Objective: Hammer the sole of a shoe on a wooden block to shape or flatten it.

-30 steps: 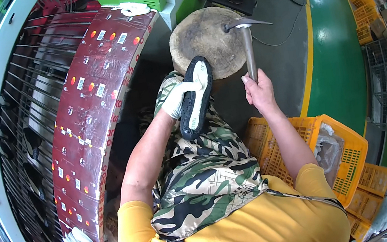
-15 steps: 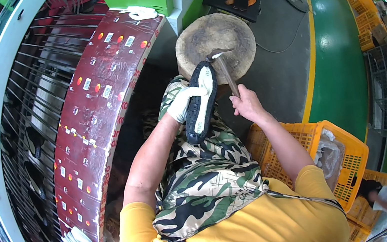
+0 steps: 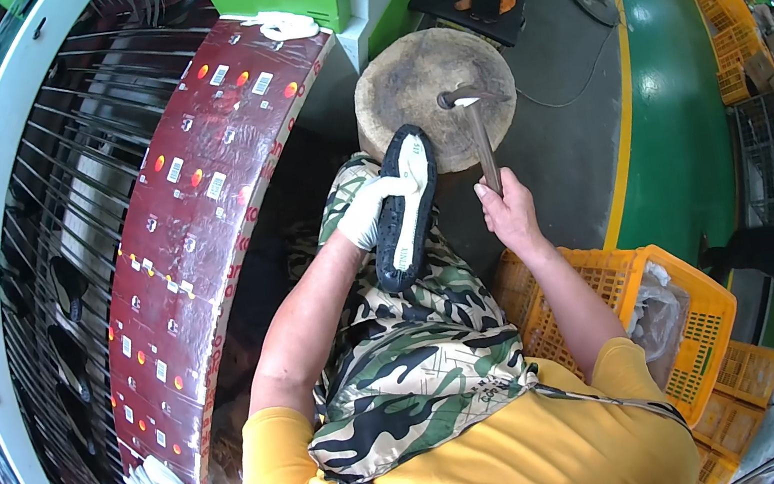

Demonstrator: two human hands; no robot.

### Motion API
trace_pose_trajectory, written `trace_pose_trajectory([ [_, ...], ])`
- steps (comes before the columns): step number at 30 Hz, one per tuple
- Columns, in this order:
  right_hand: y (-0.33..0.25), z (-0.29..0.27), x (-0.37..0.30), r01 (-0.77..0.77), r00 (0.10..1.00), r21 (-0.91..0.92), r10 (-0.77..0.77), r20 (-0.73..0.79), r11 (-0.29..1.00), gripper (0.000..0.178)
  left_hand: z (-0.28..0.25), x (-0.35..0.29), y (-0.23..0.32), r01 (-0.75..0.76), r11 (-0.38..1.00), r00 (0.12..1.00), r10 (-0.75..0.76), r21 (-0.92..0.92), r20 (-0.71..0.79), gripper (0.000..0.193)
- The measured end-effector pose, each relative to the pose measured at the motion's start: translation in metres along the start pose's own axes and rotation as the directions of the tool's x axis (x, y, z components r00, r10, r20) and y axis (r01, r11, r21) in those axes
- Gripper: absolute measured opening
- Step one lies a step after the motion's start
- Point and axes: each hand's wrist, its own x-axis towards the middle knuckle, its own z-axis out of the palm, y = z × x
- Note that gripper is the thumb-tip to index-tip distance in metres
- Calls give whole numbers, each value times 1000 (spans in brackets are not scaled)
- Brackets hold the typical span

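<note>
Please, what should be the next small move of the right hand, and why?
Probably the right hand should bring the hammer left, toward the far end of the black shoe piece: the left hand grips this piece, pale strip facing up, while the hammer head is apart, to its right.

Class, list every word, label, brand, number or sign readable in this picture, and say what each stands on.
Shoe-shaped piece in the left hand: printing at both ends, too small to read.
Dark-red panel: small labels and barcodes, too small to read.
Panel's pale edge: red characters; I won't copy these out.
Camouflage apron: dark lettering, small and partly unclear; not copied.
</note>
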Motion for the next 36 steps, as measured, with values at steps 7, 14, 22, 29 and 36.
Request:
trace_pose_trajectory([
  [7, -5, 11, -7, -166, 986, 99, 163, 38, 981, 20, 1, 1, -1, -38, 999, 999, 38, -8, -25, 35],
  [14, -8, 5, -23, -264, 964, 337, 249, 89, 904, 23, 5, 2, 3, -20, 998, 999, 18, -59, -42, 32],
  [22, 3, 7, -22, -337, 941, 332, 320, 107, 881, 25, 3, 3, 1, -24, 998, 999, 22, -55, -39, 33],
  [29, 5, 10, -11, -350, 937, 291, 330, 117, 890, 19, 7, -1, 3, -26, 999, 1000, 25, -38, -17, 33],
  [36, 12, 21, -16, -364, 931, 358, 342, 124, 860, 15, 4, -1, 1, -86, 996, 995, 88, 39, -38, 31],
])
